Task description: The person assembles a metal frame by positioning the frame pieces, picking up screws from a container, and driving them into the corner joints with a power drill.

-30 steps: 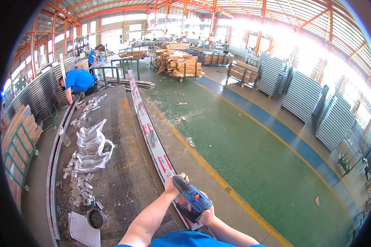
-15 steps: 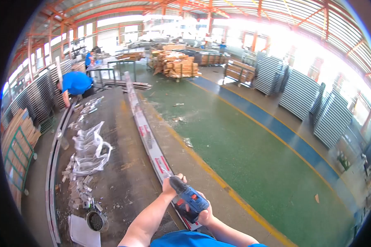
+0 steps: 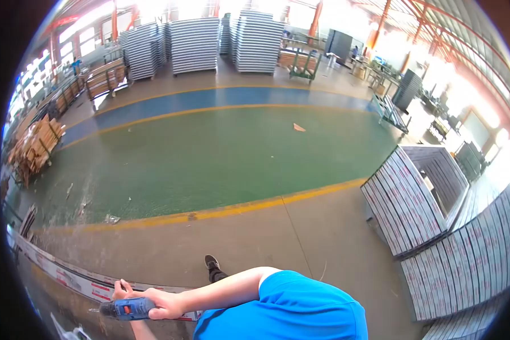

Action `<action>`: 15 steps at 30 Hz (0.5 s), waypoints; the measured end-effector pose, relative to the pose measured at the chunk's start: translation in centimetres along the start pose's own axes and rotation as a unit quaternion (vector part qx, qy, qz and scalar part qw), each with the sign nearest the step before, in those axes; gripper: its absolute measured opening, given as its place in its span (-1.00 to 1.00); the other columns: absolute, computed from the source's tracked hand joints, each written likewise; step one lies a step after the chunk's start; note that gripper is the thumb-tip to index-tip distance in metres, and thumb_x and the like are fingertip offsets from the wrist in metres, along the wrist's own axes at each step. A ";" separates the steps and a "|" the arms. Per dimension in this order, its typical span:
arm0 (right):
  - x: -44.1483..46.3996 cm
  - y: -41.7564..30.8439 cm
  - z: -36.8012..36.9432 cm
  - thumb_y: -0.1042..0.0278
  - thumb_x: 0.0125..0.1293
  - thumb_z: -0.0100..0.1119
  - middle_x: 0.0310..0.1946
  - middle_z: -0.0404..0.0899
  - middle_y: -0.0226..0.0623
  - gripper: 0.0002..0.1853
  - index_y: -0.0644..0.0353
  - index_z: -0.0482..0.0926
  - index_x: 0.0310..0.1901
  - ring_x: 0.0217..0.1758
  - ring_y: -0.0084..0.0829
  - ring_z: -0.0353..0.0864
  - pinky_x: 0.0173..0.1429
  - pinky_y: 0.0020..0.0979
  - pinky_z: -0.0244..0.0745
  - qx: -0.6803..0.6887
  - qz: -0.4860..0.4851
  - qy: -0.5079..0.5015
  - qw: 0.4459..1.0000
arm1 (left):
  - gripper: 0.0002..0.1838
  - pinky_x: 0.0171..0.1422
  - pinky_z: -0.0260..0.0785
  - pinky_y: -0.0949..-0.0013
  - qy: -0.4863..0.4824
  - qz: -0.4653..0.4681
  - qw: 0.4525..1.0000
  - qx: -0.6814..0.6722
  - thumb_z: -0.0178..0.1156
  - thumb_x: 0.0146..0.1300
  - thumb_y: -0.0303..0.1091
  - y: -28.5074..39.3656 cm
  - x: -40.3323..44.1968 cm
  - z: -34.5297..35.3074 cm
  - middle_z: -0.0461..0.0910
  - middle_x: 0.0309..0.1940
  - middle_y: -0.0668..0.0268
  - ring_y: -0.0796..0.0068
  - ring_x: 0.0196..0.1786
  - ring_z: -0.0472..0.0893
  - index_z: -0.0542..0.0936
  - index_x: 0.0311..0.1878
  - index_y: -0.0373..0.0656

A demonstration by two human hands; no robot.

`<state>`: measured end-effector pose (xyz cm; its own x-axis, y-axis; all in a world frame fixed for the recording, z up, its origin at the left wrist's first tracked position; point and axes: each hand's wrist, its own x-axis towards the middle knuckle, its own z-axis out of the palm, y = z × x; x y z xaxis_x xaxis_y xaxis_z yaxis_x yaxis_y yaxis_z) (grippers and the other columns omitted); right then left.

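A blue and black cordless drill [image 3: 131, 309] is gripped in my right hand [image 3: 165, 304], its bit pointing left. Just beyond the drill is my left hand [image 3: 122, 290], with its fingers bent together in a pinch. Whatever those fingers may hold is too small to make out. Under and beside both hands runs a long white frame profile [image 3: 68, 277] with red labels, lying along the edge of the workbench. The drill partly covers my left wrist, and my blue shirt hides the profile's near end.
Stacked frames with red-marked wrapping [image 3: 408, 198] stand on the right. Beyond a yellow floor line [image 3: 238, 208] lies green floor with a scrap [image 3: 298, 127] on it. Tall stacks of grey panels [image 3: 194, 46] line the back; a wood pile [image 3: 37, 147] sits far left.
My view has swung right, away from the bench's length and the co-worker in blue, toward the floor and stacked frames. The drill stays in my right hand, with my left hand still close to it.
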<state>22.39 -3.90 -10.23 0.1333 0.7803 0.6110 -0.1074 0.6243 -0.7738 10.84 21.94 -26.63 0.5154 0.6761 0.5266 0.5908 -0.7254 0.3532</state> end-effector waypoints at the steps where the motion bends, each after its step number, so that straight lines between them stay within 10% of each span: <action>1: 0.7 0.7 0.2 -0.56 0.37 -0.09 -0.03 0.61 -0.05 -0.04 0.33 0.34 0.34 0.00 -0.05 0.64 0.19 -0.17 0.45 -0.008 -0.012 0.003 1.000 | -0.65 -0.45 0.28 0.02 -0.003 -0.001 1.000 -0.005 0.14 0.52 -0.19 -0.2 0.5 -0.3 0.50 -0.62 0.02 0.04 -0.57 0.48 0.49 -0.40 -0.19; 12: 0.5 1.0 -0.4 -0.52 0.39 -0.09 -0.06 0.61 -0.06 -0.06 0.34 0.32 0.36 -0.04 -0.06 0.63 0.17 -0.19 0.44 0.001 -0.012 -0.006 1.000 | -0.66 -0.44 0.29 0.04 0.000 0.004 0.999 -0.036 0.10 0.54 -0.26 1.0 0.8 -0.6 0.48 -0.62 0.02 0.08 -0.58 0.47 0.45 -0.41 -0.19; 15: 0.5 1.3 -0.3 -0.52 0.39 -0.08 -0.07 0.61 -0.07 -0.05 0.34 0.31 0.37 -0.04 -0.08 0.62 0.17 -0.20 0.43 -0.002 -0.013 -0.005 1.000 | -0.66 -0.40 0.46 -0.06 -0.058 -0.022 0.998 -0.027 0.13 0.51 -0.08 1.6 1.0 -1.9 0.63 -0.52 -0.09 -0.20 -0.42 0.67 0.54 -0.30 -0.15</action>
<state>22.58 -2.68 -10.98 0.1261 0.7641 0.6327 -0.0991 0.6443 -0.7583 11.08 21.21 -24.05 0.5598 0.7150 0.4188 0.5814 -0.6990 0.4164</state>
